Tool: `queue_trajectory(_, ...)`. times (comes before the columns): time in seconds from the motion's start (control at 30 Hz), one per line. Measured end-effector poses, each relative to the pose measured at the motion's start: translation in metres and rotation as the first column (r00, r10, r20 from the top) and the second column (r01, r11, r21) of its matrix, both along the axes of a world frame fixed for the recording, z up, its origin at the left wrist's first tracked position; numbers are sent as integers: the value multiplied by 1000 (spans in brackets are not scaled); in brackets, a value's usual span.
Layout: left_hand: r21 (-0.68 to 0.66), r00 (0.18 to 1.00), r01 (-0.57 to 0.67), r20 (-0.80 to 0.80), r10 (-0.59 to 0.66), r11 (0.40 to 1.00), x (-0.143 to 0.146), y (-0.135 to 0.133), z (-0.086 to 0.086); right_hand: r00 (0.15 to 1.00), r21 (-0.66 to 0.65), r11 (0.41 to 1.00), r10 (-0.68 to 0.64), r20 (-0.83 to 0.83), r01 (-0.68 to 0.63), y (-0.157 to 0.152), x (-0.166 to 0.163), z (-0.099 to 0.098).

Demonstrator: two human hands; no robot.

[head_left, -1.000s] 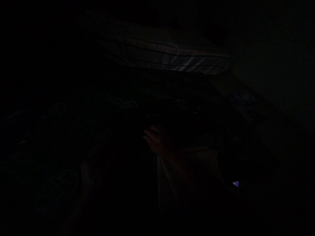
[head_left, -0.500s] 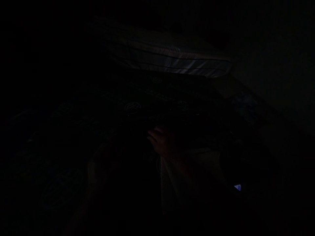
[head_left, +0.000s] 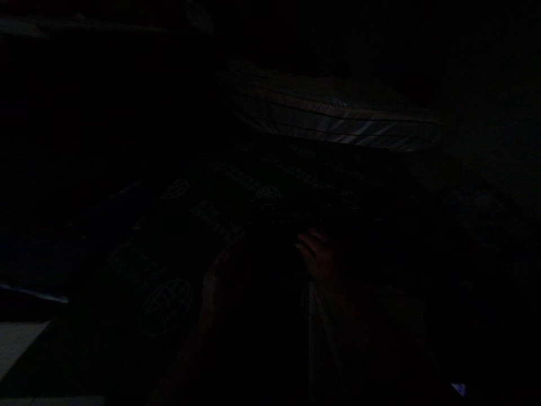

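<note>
The scene is very dark. My right hand (head_left: 320,256) shows dimly near the middle, its fingers bent and close together at the near side of a dark, long object (head_left: 291,213) with a few faint glints. What that object is, I cannot make out. My left hand (head_left: 217,279) is a faint shape to the left; its fingers are lost in the dark. Both hands are over a dark green sheet (head_left: 164,307) printed with pale globe outlines and lettering. A pale cloth or sheet (head_left: 321,332) is under my right forearm.
A striped mattress or cushion (head_left: 338,121) lies across the far side. A pale flat thing (head_left: 19,344) shows at the lower left edge. A small bluish bright patch (head_left: 459,388) is at the lower right. A dim wall (head_left: 490,84) stands on the right.
The view has swung left, so everything sits further right and slightly lower. The pale flat thing at the lower left has come into view. My right hand keeps its place by the dark object.
</note>
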State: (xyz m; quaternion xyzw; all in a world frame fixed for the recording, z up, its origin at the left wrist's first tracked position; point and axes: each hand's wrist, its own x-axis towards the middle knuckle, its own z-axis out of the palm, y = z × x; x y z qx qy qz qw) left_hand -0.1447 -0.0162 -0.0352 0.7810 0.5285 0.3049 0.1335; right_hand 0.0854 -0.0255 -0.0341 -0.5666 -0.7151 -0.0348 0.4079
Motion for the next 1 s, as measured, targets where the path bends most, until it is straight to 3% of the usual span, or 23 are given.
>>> queue_trajectory(0.17,-9,999,-31,40,32,999,0,-3,-10,1000,-6,1000,0,-11,0,-1,8,4)
queue_trajectory(0.6,-48,995,-38,93,42,998,6,-7,4,994,11,995,101,49,-102,2,9,-3)
queue_trajectory(0.8,-37,994,19,110,-15,999,5,-8,13,987,-57,990,136,83,-131,2,8,-2)
queue_trajectory(1.0,-26,997,-3,80,5,1000,8,-9,15,983,-63,987,152,100,-146,4,6,-3)
